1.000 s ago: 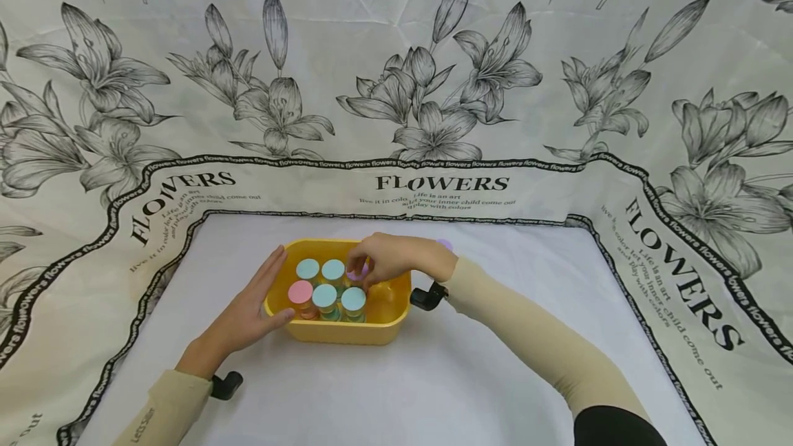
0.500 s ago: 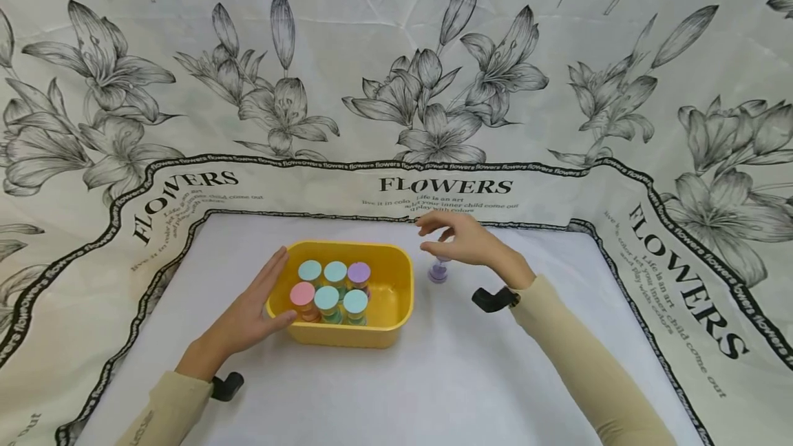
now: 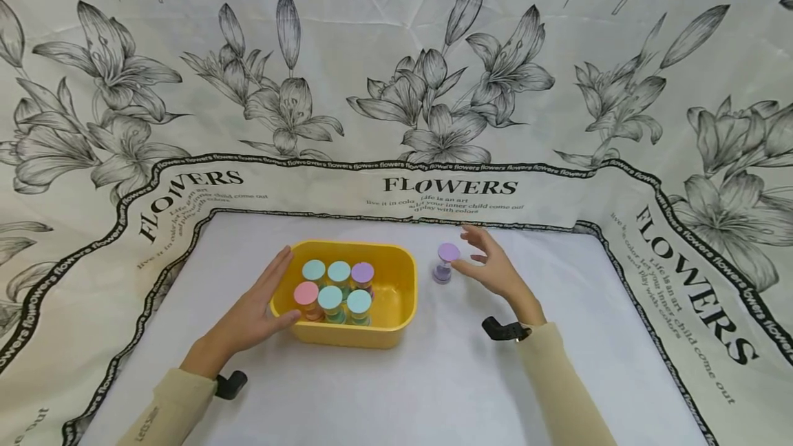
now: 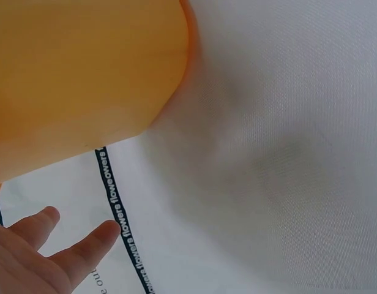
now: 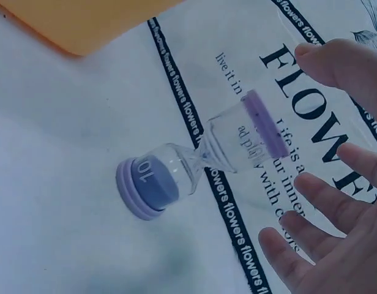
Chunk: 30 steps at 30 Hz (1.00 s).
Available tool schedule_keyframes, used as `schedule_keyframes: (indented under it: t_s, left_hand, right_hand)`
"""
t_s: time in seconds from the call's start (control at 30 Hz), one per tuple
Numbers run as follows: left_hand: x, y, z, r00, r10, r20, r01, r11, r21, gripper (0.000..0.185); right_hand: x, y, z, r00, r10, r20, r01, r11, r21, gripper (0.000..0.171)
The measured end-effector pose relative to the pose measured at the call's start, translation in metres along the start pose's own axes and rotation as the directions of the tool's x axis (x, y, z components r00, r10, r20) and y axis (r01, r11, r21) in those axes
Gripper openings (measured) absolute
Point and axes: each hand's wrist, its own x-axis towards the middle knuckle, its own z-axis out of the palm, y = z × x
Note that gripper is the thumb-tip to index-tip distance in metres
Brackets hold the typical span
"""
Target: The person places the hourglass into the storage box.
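Note:
An hourglass with purple caps (image 3: 443, 271) stands upright on the white cloth, right of the yellow plastic container (image 3: 405, 325). Beside it is my right hand (image 3: 493, 268), its fingers and thumb spread with nothing between them. The right wrist view shows dark purple sand settled in the lower bulb of the hourglass (image 5: 156, 182), apart from my fingers. My left hand (image 3: 250, 315) rests along the container's left side, fingers straight and thumb at the front rim. Inside stand several hourglasses: light blue-capped ones (image 3: 331, 297), a pink-capped one (image 3: 306, 293) and a purple-capped one (image 3: 362, 272).
A white cloth (image 3: 384, 398) covers the tabletop. Behind and at both sides rises a fabric backdrop (image 3: 322, 184) printed with flowers and lettering. The hourglasses fill the left and middle of the container; its bare floor (image 3: 390, 298) shows at the right.
My right hand has let go of the purple-capped hourglass inside the container and moved right, then down beside the one on the cloth. The left hand stays at the container.

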Motion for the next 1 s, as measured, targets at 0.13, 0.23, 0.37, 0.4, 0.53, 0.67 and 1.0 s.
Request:
schedule_keyframes:
  t_s: [0.13, 0.23, 0.37, 0.4, 0.53, 0.67, 1.0]
  left_hand:
    - [0.0, 0.0, 0.0, 1.0, 0.002, -0.003, -0.002, 1.0, 0.0, 0.103]
    - [0.0, -0.001, 0.001, 1.0, 0.005, -0.007, -0.005, 1.0, 0.007, 0.103]
    - [0.0, 0.0, 0.001, 1.0, 0.001, -0.011, -0.001, 1.0, 0.013, 0.103]
    - [0.0, 0.0, 0.001, 1.0, 0.0, -0.013, 0.001, 1.0, 0.014, 0.103]
    - [0.0, 0.002, 0.001, 1.0, 0.002, -0.012, -0.002, 1.0, 0.013, 0.102]
    - [0.001, 0.002, 0.001, 1.0, 0.007, -0.01, -0.007, 1.0, 0.006, 0.102]
    - [0.001, 0.0, 0.002, 1.0, 0.014, -0.014, -0.014, 1.0, 0.014, 0.102]
  right_hand:
    - [-0.004, 0.012, 0.009, 0.998, 0.062, -0.006, -0.062, 0.998, 0.025, 0.09]
    - [-0.004, 0.018, 0.015, 0.996, 0.085, -0.002, -0.085, 0.996, 0.038, 0.088]
    - [-0.004, 0.02, 0.02, 0.997, 0.074, -0.004, -0.074, 0.996, 0.055, 0.08]
    - [-0.004, 0.02, 0.02, 0.998, 0.069, -0.007, -0.068, 0.996, 0.058, 0.078]
    - [-0.004, 0.018, 0.021, 0.998, 0.057, -0.012, -0.056, 0.997, 0.054, 0.071]
    - [-0.003, 0.013, 0.019, 0.998, 0.057, -0.018, -0.056, 0.998, 0.03, 0.063]
    - [0.006, 0.01, 0.021, 0.997, 0.071, 0.029, -0.069, 0.996, -0.064, 0.057]
